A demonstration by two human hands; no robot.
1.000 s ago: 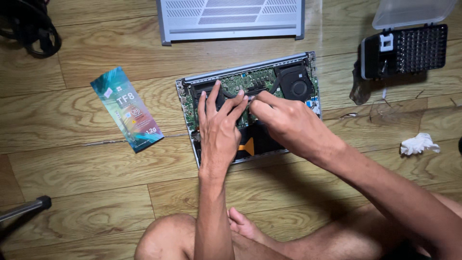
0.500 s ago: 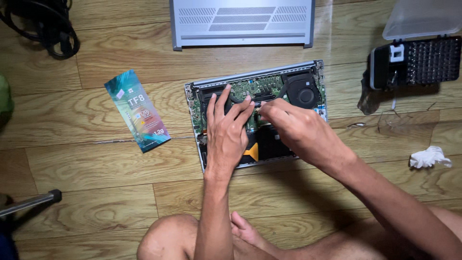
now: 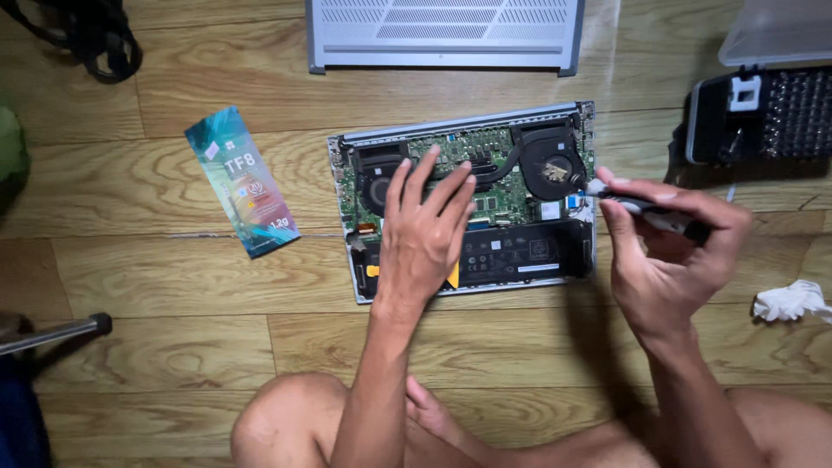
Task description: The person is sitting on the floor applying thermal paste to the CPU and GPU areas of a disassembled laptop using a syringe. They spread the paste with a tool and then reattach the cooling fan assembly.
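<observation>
Wooden floor (image 3: 173, 286), seen from above, with bare legs at the near edge; opened laptop (image 3: 468, 204) in the middle, insides showing; left hand (image 3: 425, 234) flat on it, fingers spread open, same as before; right hand (image 3: 667, 251) now lifted off to the laptop's right edge, fingers closed around a dark screwdriver (image 3: 646, 208); long blue-green packet (image 3: 243, 182) lying slanted left of the laptop; grey bottom cover (image 3: 442, 35) at the far edge; black bit case (image 3: 763, 113) at the far right; white crumpled tissue (image 3: 789, 302) at the right edge; bare floor between packet and laptop.
</observation>
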